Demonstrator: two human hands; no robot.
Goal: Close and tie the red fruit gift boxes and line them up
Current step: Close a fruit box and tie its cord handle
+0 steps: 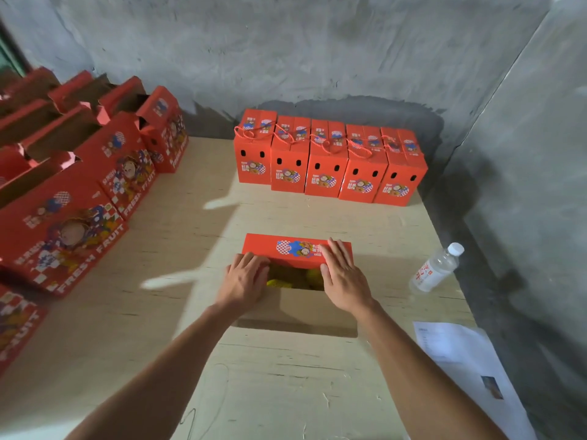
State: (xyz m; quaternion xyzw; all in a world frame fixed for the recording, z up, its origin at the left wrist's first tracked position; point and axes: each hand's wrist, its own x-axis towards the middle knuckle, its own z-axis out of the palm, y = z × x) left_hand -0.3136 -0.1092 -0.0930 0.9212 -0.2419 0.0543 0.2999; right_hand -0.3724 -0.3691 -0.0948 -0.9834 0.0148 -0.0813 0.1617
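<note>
A person's view down onto a pale wooden table (178, 236) set in the corner of a grey concrete room. Along the left edge stands a cluster of open red boxes (95, 160), their top flaps raised and brown insides showing, with "FRESH FRUIT" printed on their sides. Near the middle of the table, just in front of the person, sits the red fruit gift box (297, 281) being worked on, its top only partly covered. The left hand (244, 281) lies flat, fingers spread and not gripping, over the box's left side at the edge of the opening. Between the hands, yellow fruit (286, 279) shows through the gap. The far red flap (297, 249) is folded over the opening, and the right hand (341, 274) presses on it with an open palm, fingers together and extended, clamped on nothing. Farther back, against the wall, five closed boxes (330, 160) stand side by side touching in a row, each tied with red cord on top. To the right lies a plastic water bottle (436, 268) on its side, and nearer the person a printed paper sheet (460, 360).
</note>
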